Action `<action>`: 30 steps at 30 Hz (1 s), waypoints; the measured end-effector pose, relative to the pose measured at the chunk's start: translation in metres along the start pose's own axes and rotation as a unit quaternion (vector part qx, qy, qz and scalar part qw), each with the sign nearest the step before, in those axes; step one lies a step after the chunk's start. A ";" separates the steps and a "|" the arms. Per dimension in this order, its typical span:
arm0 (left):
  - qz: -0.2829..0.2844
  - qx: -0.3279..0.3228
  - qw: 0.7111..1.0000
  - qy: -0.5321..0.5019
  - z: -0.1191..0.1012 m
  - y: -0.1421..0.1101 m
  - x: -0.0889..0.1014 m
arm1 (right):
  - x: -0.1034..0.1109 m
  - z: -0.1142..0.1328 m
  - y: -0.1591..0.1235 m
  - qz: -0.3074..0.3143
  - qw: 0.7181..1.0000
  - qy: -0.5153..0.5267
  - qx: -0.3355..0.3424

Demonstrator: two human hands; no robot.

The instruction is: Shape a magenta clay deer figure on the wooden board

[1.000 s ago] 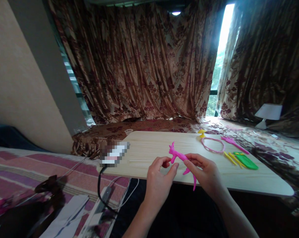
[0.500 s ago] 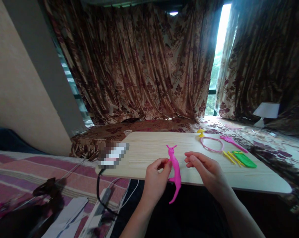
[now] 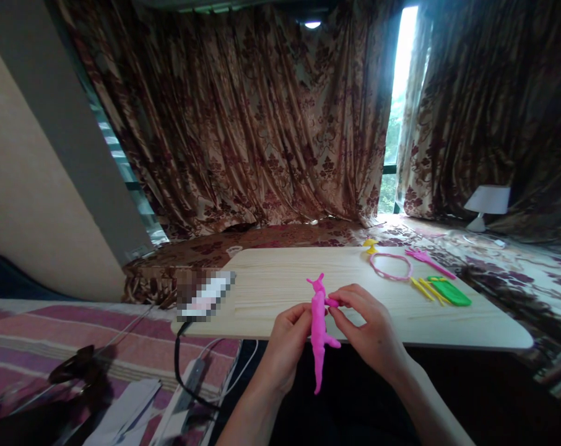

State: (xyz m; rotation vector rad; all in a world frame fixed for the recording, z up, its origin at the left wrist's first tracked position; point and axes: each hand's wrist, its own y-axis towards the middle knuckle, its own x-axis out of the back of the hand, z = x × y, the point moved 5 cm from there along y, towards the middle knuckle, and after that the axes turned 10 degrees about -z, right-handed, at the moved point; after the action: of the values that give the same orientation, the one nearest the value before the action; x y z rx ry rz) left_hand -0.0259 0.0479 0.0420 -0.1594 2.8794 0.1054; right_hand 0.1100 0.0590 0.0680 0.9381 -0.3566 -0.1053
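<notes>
A pink plastic animal-shaped toy [image 3: 317, 328] with small horns and a long tail hangs upright over the near edge of a light wooden table [image 3: 280, 282]. My left hand [image 3: 287, 350] pinches its body from the left. My right hand [image 3: 366, 328] grips one of its short legs from the right with thumb and forefinger. Both hands meet at the toy, just in front of the table edge.
At the table's far right lie a pink ring [image 3: 391, 266], a pink stick piece [image 3: 426, 261], yellow sticks [image 3: 426, 290], a green flat piece [image 3: 453, 293] and a small yellow piece [image 3: 369, 246]. A blurred device [image 3: 201, 294] with a black cable sits at the left corner. A striped blanket [image 3: 52, 334] lies left.
The toy turned from lying slanted across both hands to hanging upright. My right hand let go for a moment, then came back and took hold of a leg.
</notes>
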 end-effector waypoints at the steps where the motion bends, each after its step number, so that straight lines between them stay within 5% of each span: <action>1: 0.007 0.002 1.000 -0.003 -0.001 -0.001 -0.001 | 0.001 0.001 0.000 0.000 1.000 -0.002 0.002; 7: 0.027 -0.027 0.998 -0.050 -0.009 -0.006 -0.004 | 0.002 0.007 0.001 0.006 1.000 -0.014 0.013; 13: -0.016 0.032 0.990 -0.134 -0.004 -0.003 0.000 | 0.003 0.011 0.001 0.008 0.999 -0.025 0.019; 30: 0.027 0.130 0.973 -0.188 0.004 -0.005 -0.006 | 0.003 0.020 0.001 0.056 0.996 -0.040 0.047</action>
State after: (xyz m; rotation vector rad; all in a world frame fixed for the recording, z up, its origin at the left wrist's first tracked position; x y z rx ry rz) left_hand -0.0187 0.0437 0.0392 -0.0079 2.4896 -0.2097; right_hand 0.1062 0.0435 0.0802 1.0065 -0.4919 -0.0233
